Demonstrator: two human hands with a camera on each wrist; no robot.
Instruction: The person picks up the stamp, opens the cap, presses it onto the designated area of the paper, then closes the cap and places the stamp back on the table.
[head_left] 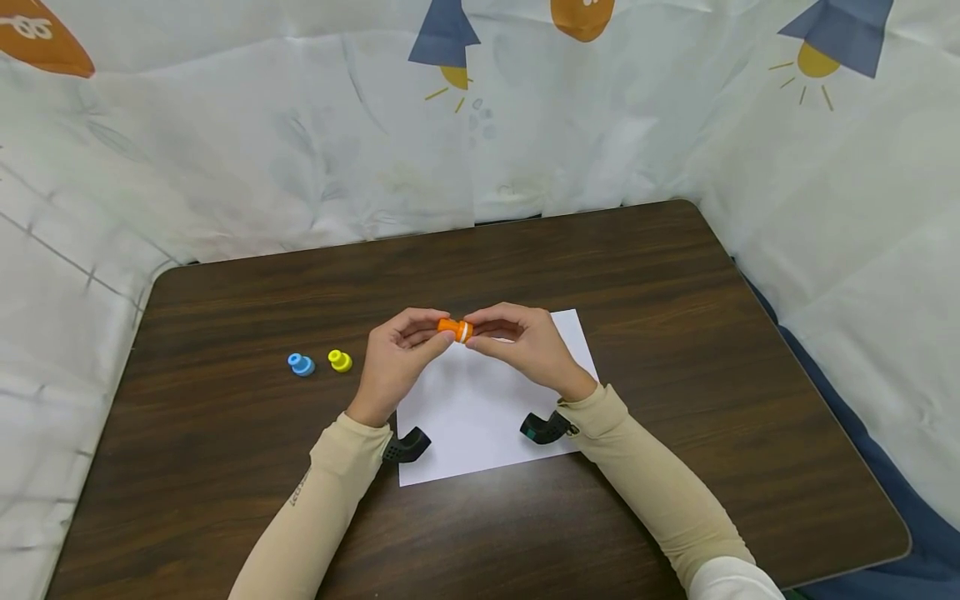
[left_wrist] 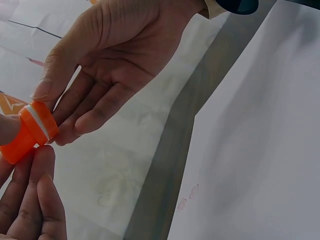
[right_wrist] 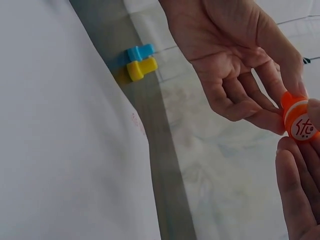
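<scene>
A small orange stamp [head_left: 450, 326] with a white ring round it is held between both hands, above the far edge of a white sheet of paper [head_left: 487, 408]. My left hand [head_left: 397, 354] pinches its left end between thumb and fingers. At the other end, my right hand [head_left: 525, 342] pinches the part beyond the white ring. A round white face with a red character shows on the orange stamp [right_wrist: 302, 127] in the right wrist view. Faint red marks [left_wrist: 188, 197] are on the paper near its edge in the left wrist view.
A blue stamp [head_left: 301, 364] and a yellow stamp [head_left: 340, 360] stand side by side left of the paper on the dark wooden table [head_left: 225, 450]. A white printed curtain [head_left: 337, 150] hangs behind the table and along its sides.
</scene>
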